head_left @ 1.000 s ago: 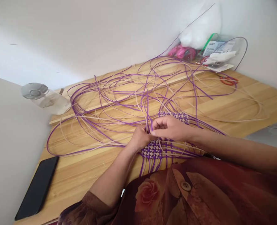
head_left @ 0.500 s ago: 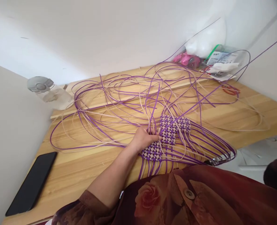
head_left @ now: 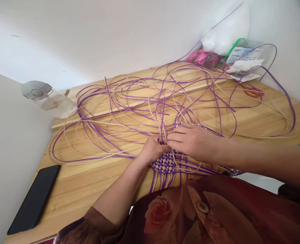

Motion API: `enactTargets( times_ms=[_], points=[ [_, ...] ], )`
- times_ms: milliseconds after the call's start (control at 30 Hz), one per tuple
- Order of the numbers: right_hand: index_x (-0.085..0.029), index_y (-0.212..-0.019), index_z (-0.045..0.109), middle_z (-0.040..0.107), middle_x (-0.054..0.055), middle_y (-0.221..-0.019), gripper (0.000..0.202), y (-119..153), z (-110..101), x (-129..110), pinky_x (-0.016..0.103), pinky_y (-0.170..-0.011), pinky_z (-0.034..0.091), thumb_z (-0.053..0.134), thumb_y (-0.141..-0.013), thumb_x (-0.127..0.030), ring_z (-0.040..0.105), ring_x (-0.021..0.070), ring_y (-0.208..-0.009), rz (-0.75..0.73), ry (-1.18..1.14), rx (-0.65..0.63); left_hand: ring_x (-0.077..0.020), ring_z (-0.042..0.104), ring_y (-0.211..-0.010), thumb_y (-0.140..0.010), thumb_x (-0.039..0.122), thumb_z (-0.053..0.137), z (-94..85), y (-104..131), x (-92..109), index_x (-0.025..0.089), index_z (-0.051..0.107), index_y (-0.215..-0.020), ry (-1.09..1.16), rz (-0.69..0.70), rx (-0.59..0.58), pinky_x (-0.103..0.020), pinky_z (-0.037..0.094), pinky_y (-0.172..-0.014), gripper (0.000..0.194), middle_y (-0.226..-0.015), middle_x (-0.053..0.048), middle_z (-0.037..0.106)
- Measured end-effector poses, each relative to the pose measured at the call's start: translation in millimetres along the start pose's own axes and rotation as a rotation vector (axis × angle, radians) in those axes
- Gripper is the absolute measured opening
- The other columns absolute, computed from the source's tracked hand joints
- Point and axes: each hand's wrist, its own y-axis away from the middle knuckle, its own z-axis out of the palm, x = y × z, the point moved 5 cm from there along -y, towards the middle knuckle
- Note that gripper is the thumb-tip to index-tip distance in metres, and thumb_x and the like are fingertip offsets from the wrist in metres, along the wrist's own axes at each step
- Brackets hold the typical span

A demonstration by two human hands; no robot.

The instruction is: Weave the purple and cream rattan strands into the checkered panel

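A woven piece (head_left: 164,163) of purple and beige strands lies at the table's front edge, with long loose strands (head_left: 94,88) fanning out from it. My left hand (head_left: 152,150) pinches its left part, thumb on top and fingers underneath. Over its middle and upper part rests my right hand (head_left: 194,140), the fingers bent together at the strands beside my left thumb. What the right fingertips hold is hidden. Much of the weave lies covered by the right hand.
A black phone (head_left: 34,200) lies at the left front. Behind it a clear bottle with a grey lid (head_left: 49,98) stands by the wall. Orange-handled scissors (head_left: 253,91), a pink bundle (head_left: 203,57) and a clear plastic bag (head_left: 248,56) are at the back right. A wooden strip (head_left: 121,110) runs across the table.
My right hand has come in from the right onto the woven piece. A purple strand stretched toward the upper right now lies in a loop on the right. My left hand keeps its grip.
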Motion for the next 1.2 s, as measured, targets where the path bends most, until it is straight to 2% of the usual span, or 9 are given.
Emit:
enactTargets(
  times_ms=[133, 267, 400, 500, 600, 733, 933, 1067, 1200],
  points=[
    [-0.013, -0.088, 0.064, 0.065, 0.009, -0.083, 0.016, 6.0, 16.9, 11.3, 0.03, -0.063, 0.04, 0.048, -0.088, -0.012, 0.058, 0.0179, -0.071, 0.22, -0.032, -0.226, -0.0098, 0.048, -0.056, -0.061, 0.025, 0.073, -0.4, 0.4, -3.2, 0.013, 0.066, -0.065, -0.024, -0.039, 0.026, -0.022, 0.037, -0.054, 0.015, -0.063, 0.001, 0.06],
    [-0.016, -0.078, 0.064, 0.066, 0.005, -0.075, 0.023, -4.9, 13.5, 21.7, 0.026, -0.06, 0.034, 0.047, -0.09, -0.022, 0.056, 0.014, -0.065, 0.297, -0.42, -0.363, -0.0087, 0.045, -0.054, -0.063, 0.026, 0.072, 3.2, 2.4, -2.0, 0.013, 0.066, -0.065, 0.024, -0.009, -0.032, -0.022, 0.035, -0.053, 0.014, -0.06, 0.002, 0.056],
    [-0.017, -0.079, 0.065, 0.067, 0.004, -0.077, 0.022, -17.7, 18.9, 47.9, 0.025, -0.061, 0.031, 0.049, -0.089, -0.028, 0.055, 0.0142, -0.068, 0.46, -0.436, -0.224, -0.0081, 0.046, -0.056, -0.062, 0.026, 0.075, 1.5, 3.8, 0.0, 0.013, 0.065, -0.066, 0.056, 0.004, -0.018, -0.022, 0.037, -0.058, 0.016, -0.063, 0.002, 0.057],
    [-0.018, -0.087, 0.063, 0.067, 0.004, -0.081, 0.02, -6.0, 28.0, 56.9, 0.025, -0.062, 0.029, 0.048, -0.09, -0.03, 0.056, 0.0156, -0.07, 0.504, -0.336, -0.205, -0.0081, 0.046, -0.056, -0.06, 0.028, 0.077, -0.9, 3.9, -0.8, 0.013, 0.066, -0.066, 0.046, -0.033, 0.009, -0.022, 0.036, -0.057, 0.019, -0.063, 0.002, 0.058],
    [-0.019, -0.09, 0.061, 0.064, 0.004, -0.075, 0.021, 14.1, 28.9, 48.5, 0.026, -0.06, 0.027, 0.045, -0.091, -0.032, 0.053, 0.016, -0.065, 0.523, -0.317, -0.256, -0.0084, 0.048, -0.057, -0.06, 0.029, 0.078, -1.6, 4.1, -0.2, 0.013, 0.068, -0.069, 0.053, -0.064, 0.02, -0.022, 0.037, -0.057, 0.021, -0.065, 0.001, 0.06],
    [-0.019, -0.086, 0.057, 0.062, 0.002, -0.074, 0.016, 28.9, 26.4, 29.3, 0.025, -0.061, 0.029, 0.044, -0.091, -0.027, 0.052, 0.0147, -0.065, 0.608, -0.493, -0.271, -0.0094, 0.051, -0.058, -0.059, 0.031, 0.08, -3.0, 5.0, 2.5, 0.013, 0.069, -0.07, 0.007, -0.117, 0.066, -0.023, 0.038, -0.059, 0.024, -0.064, 0.0, 0.063],
    [-0.018, -0.079, 0.05, 0.057, 0.002, -0.074, 0.014, 30.7, 41.8, 19.1, 0.024, -0.062, 0.029, 0.039, -0.089, -0.019, 0.049, 0.0136, -0.066, 0.756, -0.615, -0.147, -0.0117, 0.055, -0.062, -0.059, 0.034, 0.08, -6.1, 4.5, 5.3, 0.015, 0.07, -0.077, -0.153, -0.068, 0.136, -0.023, 0.041, -0.061, 0.027, -0.069, 0.0, 0.067],
    [-0.019, -0.08, 0.05, 0.054, 0.0, -0.068, 0.017, 33.7, 52.5, 17.4, 0.025, -0.058, 0.026, 0.04, -0.091, -0.027, 0.045, 0.0127, -0.06, 0.794, -0.584, -0.073, -0.011, 0.052, -0.058, -0.064, 0.042, 0.076, -7.9, 3.4, 2.1, 0.014, 0.067, -0.075, -0.173, -0.045, 0.198, -0.023, 0.039, -0.057, 0.031, -0.065, 0.0, 0.063],
    [-0.018, -0.066, 0.049, 0.048, -0.003, -0.058, 0.026, 38.4, 61.5, 19.1, 0.024, -0.055, 0.024, 0.044, -0.088, -0.03, 0.041, 0.0107, -0.055, 0.81, -0.638, -0.034, -0.0109, 0.05, -0.057, -0.07, 0.043, 0.07, -6.6, 2.1, 0.5, 0.013, 0.065, -0.068, -0.169, -0.082, 0.156, -0.023, 0.038, -0.056, 0.03, -0.063, 0.0, 0.06]
  ],
)
